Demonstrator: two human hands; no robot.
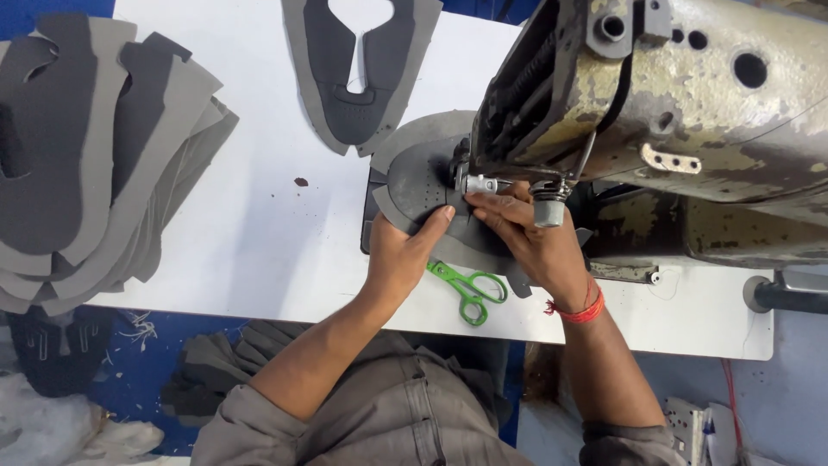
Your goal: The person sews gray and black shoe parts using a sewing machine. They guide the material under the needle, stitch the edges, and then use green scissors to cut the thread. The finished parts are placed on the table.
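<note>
head view: only view, looks down on a white table (259, 242) and a sewing machine
left hand: left hand (398, 255) lies flat on the near-left part of the grey shoe upper piece (423, 177), fingers stretched and pressing, thumb tip up near the needle area; open palm, nothing gripped
right hand: right hand (530, 237) on the right part of same piece, fingers curled down, tips pinching/pressing the fabric just beside the presser foot (481, 184); whether it truly grips the edge, cannot tell
workpiece: dark grey piece on lighter grey layer, curved, lies under the machine head on the table, between both hands
sewing machine: old worn cream machine head (673, 95) fills upper right, paint chipped
scissors: green-handled scissors (470, 289) on the table near its front edge, between the wrists, partly under the workpiece
wrist: red thread band (585, 309) on right wrist
stack: pile of grey cut pieces (95, 155) far left, fanned out, well apart from hands
other piece: one stitched shoe upper (362, 69) at top centre, flat on the table
floor: more grey pieces (207, 371) below the table edge, on blue floor
</note>
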